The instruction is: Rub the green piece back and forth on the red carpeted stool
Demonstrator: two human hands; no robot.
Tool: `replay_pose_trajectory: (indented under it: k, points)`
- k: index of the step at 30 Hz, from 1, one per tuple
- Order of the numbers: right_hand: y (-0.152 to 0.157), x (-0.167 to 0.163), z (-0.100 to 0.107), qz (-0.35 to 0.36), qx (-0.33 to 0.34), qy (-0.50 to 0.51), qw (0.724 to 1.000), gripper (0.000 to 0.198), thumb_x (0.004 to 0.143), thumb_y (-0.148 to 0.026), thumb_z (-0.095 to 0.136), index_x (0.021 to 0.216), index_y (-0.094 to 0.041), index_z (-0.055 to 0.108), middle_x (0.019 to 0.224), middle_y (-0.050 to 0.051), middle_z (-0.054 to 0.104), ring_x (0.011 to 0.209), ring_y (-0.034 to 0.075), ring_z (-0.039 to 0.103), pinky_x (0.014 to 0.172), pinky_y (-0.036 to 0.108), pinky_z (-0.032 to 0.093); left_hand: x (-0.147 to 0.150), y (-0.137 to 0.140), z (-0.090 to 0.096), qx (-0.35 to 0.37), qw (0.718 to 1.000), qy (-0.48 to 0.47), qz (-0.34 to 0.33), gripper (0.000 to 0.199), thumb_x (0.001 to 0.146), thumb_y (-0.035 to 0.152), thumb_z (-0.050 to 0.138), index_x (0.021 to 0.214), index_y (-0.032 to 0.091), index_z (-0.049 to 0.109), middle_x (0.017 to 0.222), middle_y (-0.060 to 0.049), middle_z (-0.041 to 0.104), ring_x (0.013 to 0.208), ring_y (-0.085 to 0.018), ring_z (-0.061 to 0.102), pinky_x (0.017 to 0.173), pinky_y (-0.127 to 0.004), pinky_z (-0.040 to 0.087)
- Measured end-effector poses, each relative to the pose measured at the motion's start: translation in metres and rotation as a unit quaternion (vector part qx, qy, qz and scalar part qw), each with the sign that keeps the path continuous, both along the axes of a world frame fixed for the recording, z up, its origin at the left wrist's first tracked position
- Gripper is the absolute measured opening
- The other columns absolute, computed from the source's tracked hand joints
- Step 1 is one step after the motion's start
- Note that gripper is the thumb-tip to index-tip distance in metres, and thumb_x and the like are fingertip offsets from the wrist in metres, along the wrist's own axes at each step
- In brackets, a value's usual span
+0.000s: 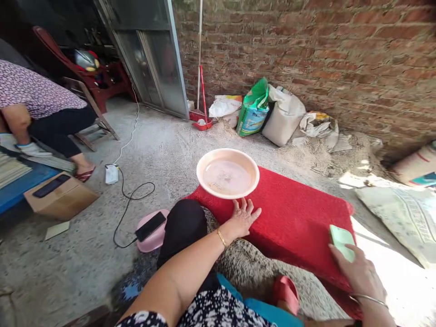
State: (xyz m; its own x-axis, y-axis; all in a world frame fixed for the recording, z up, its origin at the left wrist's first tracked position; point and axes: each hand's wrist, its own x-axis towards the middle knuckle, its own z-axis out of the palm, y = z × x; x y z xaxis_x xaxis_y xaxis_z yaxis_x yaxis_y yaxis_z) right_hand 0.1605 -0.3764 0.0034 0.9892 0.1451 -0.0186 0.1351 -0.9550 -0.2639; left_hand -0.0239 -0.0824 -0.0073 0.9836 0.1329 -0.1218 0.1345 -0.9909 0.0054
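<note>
A red fuzzy cloth [289,209] covers a low, long bench in front of me. My left hand [241,219] lies on its near edge with fingers spread, holding nothing, just below the basin. At the right end of the cloth, my right hand [363,270] grips a pale green scrubbing brush [341,239]; the brush's underside is hidden against the cloth. A cream plastic basin [200,175] with cloudy water in it rests on the bench's left end.
Left of my knee, a phone [151,226] lies across a pink basin [150,245], with a black cable running to a white power strip [111,174]. Filled sacks [284,116] and a red dustpan [202,125] stand by the brick wall. Another person [37,95] sits at far left.
</note>
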Motion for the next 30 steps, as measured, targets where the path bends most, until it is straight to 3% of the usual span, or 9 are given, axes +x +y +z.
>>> replay_pose_trajectory:
  k: [4,9,16,20,24,27,30]
  points:
    - [0.004,-0.003,0.001,-0.045,0.051,0.063,0.996,0.076,0.068,-0.073,0.046,0.126,-0.025,0.055,0.115,0.028,0.057,0.109,0.043,0.055,0.083,0.054,0.044,0.000,-0.001,-0.004,0.005,1.000,-0.002,0.006,0.100,0.069,0.047,0.072,0.148,0.022,0.016,0.152,-0.024,0.016,0.136,-0.050,0.013,0.099,-0.073,0.015]
    - [0.010,-0.006,0.005,-0.055,0.031,0.067,0.996,0.081,0.070,-0.078,0.039,0.127,-0.022,0.054,0.119,0.029,0.053,0.112,0.042,0.053,0.089,0.052,0.042,0.003,-0.002,-0.009,0.018,1.000,0.005,0.013,0.101,0.068,0.049,0.072,0.148,0.023,0.016,0.152,-0.025,0.016,0.136,-0.051,0.014,0.099,-0.074,0.015]
    - [0.010,-0.005,0.002,-0.045,0.009,0.082,0.996,0.081,0.073,-0.079,0.036,0.130,-0.023,0.049,0.123,0.022,0.051,0.110,0.039,0.056,0.092,0.051,0.043,-0.006,-0.040,-0.024,0.066,0.996,-0.042,0.053,0.063,0.086,0.027,0.048,0.145,0.015,0.029,0.148,-0.024,0.031,0.136,-0.043,0.025,0.104,-0.068,0.017]
    - [0.006,-0.001,-0.003,-0.041,0.010,0.067,0.997,0.075,0.074,-0.075,0.041,0.129,-0.025,0.050,0.121,0.018,0.052,0.109,0.036,0.057,0.092,0.050,0.044,-0.029,-0.058,-0.012,0.036,0.997,-0.067,-0.032,0.052,0.090,0.028,0.037,0.140,0.015,0.035,0.145,-0.023,0.035,0.134,-0.040,0.029,0.104,-0.065,0.019]
    - [0.011,-0.007,0.000,-0.038,0.009,0.042,0.998,0.064,0.077,-0.069,0.042,0.123,-0.027,0.054,0.119,0.016,0.053,0.105,0.034,0.058,0.086,0.050,0.046,-0.050,-0.062,0.010,-0.053,0.981,-0.049,-0.180,0.035,0.092,0.032,0.035,0.120,0.020,0.052,0.125,-0.013,0.053,0.120,-0.028,0.044,0.102,-0.048,0.031]
    - [0.033,-0.031,0.011,0.034,0.031,0.000,0.999,0.059,0.079,-0.066,0.043,0.121,-0.028,0.055,0.114,0.012,0.055,0.101,0.032,0.059,0.081,0.045,0.049,-0.058,-0.063,0.011,-0.099,0.972,-0.007,-0.212,0.029,0.093,0.031,0.034,0.108,0.019,0.057,0.105,-0.008,0.060,0.103,-0.022,0.053,0.094,-0.039,0.037]
    - [0.074,-0.069,0.024,0.169,0.065,-0.025,0.983,0.048,0.082,-0.059,0.046,0.119,-0.029,0.055,0.108,0.007,0.056,0.092,0.025,0.062,0.074,0.037,0.050,-0.059,-0.061,-0.006,-0.083,0.978,0.098,-0.166,0.025,0.085,0.028,0.049,0.106,0.018,0.059,0.107,-0.011,0.061,0.102,-0.025,0.055,0.092,-0.044,0.037]
